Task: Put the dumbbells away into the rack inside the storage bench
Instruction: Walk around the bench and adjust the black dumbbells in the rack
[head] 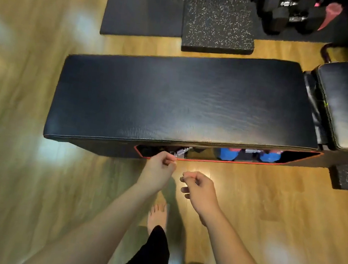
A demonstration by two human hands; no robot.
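— Wooden floor (pixel 28 114), one storage bench (pixel 183 102) across it?
— Yes; one blue dumbbell (pixel 227 155) inside, lying along the bench. Left hand (pixel 160 163) curled at a chrome handle (pixel 181 152), grip unclear; right hand (pixel 200 190) curled, empty.

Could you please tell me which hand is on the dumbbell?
The left hand, pinching the chrome dumbbell handle at the bench opening; the right hand is curled, empty, apart from the bench.

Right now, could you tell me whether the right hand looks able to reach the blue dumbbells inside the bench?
Probably yes. The right hand holds nothing and hangs just in front of the side opening of the storage bench, and the blue dumbbells lie right behind that opening with nothing in front.
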